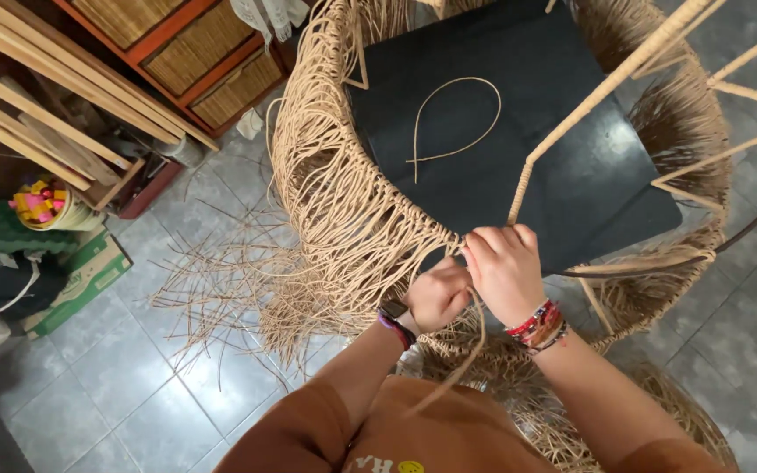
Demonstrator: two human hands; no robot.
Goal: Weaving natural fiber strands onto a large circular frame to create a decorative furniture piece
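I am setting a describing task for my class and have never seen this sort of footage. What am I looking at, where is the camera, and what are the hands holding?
The camera sits on a person's head and looks down at their own arms. Both hands meet at the rim of a round wicker frame. The left hand and right hand pinch pale cane strands there. A black cushion lies inside the frame, with one loose looped strand on it. More loose strands spread over the grey tiled floor.

Black panel open; rattan strands crowd left.
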